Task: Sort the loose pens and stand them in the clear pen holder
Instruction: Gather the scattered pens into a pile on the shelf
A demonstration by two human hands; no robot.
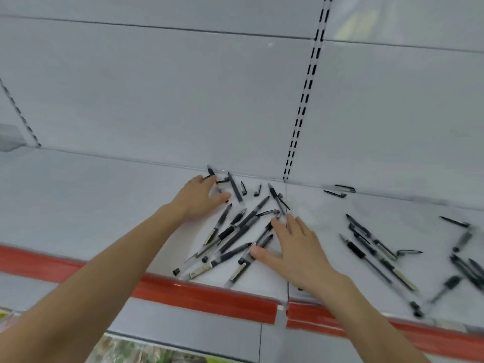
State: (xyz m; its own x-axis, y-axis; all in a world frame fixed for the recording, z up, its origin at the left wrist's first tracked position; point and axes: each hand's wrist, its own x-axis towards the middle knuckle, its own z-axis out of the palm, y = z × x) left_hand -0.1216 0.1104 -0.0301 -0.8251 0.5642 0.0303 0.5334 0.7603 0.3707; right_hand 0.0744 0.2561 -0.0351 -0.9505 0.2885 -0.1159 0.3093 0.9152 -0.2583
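Step in hand, as I judge it: gather the scattered pens into one bunch before any go in a holder.

Right hand (296,247) lies flat with fingers spread, thumb and index resting on the right edge of the middle pile (227,231). Left hand (199,199) reaches to the far-left edge of the pile, fingers out near the back wall, thumb apart. Cannot tell if it pinches anything.

To do it well:
- Sweep both hands inward and keep the palms low so pens don't roll over the red strip (209,297) at the near edge.
- Line the pens up tip to tip, since they cross at many angles.
- Set loose caps (243,188) aside. Several pens look uncapped.
- A second group (358,254) lies well apart to the right and needs its own pass.

Hard to make out:
- The clear holder is not plainly seen. There is a faint clear shape by the left fingertips, but I cannot say what it is.
- Pens at the far right edge (468,271) are blurred and cut off, so no count is possible.
- Pens under the right palm are hidden.
- Two small dark pieces (345,189) lie by the back wall on the right. Caps or pens, unclear.
- Colourful stuff below the shelf (104,195) is too blurred to name.
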